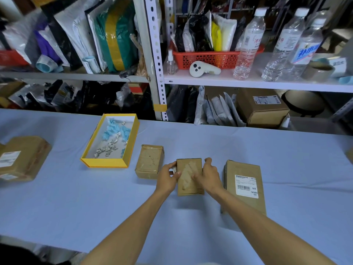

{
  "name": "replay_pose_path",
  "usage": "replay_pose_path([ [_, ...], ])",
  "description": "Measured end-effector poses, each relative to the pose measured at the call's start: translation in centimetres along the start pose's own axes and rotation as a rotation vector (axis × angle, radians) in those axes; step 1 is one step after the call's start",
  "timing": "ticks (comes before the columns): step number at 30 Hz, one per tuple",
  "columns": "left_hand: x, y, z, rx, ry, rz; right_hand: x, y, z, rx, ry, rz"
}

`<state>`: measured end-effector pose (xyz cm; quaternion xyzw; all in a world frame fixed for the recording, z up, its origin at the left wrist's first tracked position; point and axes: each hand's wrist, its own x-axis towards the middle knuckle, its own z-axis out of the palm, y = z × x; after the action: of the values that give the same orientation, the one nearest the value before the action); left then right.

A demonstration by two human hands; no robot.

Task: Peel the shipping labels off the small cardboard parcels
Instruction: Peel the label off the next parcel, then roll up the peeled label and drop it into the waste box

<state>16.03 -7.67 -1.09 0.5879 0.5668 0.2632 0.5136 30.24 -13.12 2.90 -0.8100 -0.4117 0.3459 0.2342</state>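
A small cardboard parcel (189, 180) lies at the table's middle, its top showing a pale torn patch and no label. My left hand (168, 178) grips its left edge, with a small white scrap of paper between fingers and box. My right hand (209, 176) holds its right edge, thumb on the top. Left of it sits another bare parcel (150, 161) with scuffed top. To the right lies a parcel (246, 186) carrying a white shipping label (246, 186). At the far left a bigger parcel (21, 159) also bears a label.
A yellow open box (89, 161) holding crumpled white and blue paper scraps stands left of the parcels. The table has a pale blue cloth (76, 203). Behind it, metal shelves (158, 73) carry bags, a red basket, water bottles and more boxes.
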Motion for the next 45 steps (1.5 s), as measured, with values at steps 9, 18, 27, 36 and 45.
replay_pose_path([
  [9,1.6,1.7,0.7,0.055,0.102,0.031,1.3,0.6,0.4,0.057,-0.018,-0.003],
  [18,3.9,2.8,1.5,0.154,0.105,0.084,3.5,1.3,0.3,0.200,0.041,-0.016],
  [27,5.9,3.5,1.8,0.171,0.088,0.092,5.1,1.2,0.2,0.299,0.067,0.010],
  [36,5.6,3.6,1.8,0.185,0.102,0.078,5.3,1.3,0.4,0.331,0.064,0.032],
  [45,3.8,7.2,-0.2,-0.070,0.182,0.100,3.3,0.9,-0.4,0.038,0.174,-0.111],
])
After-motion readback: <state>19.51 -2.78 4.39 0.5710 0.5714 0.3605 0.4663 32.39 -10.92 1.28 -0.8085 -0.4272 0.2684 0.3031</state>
